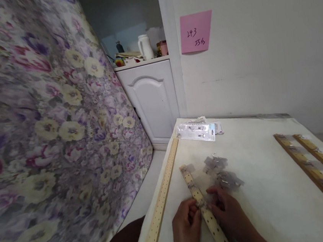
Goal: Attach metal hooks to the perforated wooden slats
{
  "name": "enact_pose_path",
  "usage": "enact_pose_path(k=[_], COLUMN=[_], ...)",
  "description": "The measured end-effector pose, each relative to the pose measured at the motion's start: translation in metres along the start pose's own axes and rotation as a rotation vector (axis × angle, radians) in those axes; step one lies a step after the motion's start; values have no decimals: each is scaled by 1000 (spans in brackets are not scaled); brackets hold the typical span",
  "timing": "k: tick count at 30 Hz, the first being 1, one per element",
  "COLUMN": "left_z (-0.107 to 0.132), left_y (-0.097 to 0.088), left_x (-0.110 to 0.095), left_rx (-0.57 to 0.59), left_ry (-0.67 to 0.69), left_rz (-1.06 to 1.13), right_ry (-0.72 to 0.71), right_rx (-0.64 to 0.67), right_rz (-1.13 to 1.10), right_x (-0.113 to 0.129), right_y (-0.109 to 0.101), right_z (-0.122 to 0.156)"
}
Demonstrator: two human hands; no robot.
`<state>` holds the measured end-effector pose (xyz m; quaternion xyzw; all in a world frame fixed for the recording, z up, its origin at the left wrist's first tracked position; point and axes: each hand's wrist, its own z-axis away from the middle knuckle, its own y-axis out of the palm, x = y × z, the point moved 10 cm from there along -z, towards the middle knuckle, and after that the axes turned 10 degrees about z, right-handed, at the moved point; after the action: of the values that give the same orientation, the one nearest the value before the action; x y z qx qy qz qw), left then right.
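Observation:
A pale strip with rows of dark holes (211, 221) lies slanted on the white table, between my two hands. Small metal hook pieces sit along its far part; one hook piece (201, 204) is at my fingertips, blurred. My left hand (186, 226) is closed, thumb and index finger pinching at this hook piece on the strip's left edge. My right hand (230, 210) curls in from the right, its thumb at the strip's right edge and its index finger bent above; what its fingers hold is hidden. Just beyond lies a pile of hooks on clear grey plastic backings (223, 172).
Another perforated strip (164, 192) runs along the table's left edge. Clear hook packaging (196, 132) lies at the back left. Two brown strips with hooks (307, 165) lie at the right. A floral curtain (71, 119) hangs left; a white wall (258, 49) stands behind the table (262, 202).

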<state>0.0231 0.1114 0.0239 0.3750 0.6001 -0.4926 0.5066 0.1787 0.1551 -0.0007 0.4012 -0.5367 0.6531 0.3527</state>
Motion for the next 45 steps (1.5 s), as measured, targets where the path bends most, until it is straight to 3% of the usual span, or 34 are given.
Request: enact_pose_path(k=[8,18,31,38,45], left_z=[-1,0,0,-1,-2], left_y=[2,5,5,4,5], left_x=[-10,-9,-10,-11,-10], left_rx=[46,60,68,22,33], left_ry=[66,99,79,133,99], left_rz=[-57,-29,-68,-29,-42], right_ry=[-20,-248,-217,-250,-282], right_rx=[-18,-39,-37,-34,-29], right_rz=[17,143,168,166,184], right_x=[2,27,32,35,35], right_y=[-1,-3,-3,-1,0], right_z=[1,6,8,8,8])
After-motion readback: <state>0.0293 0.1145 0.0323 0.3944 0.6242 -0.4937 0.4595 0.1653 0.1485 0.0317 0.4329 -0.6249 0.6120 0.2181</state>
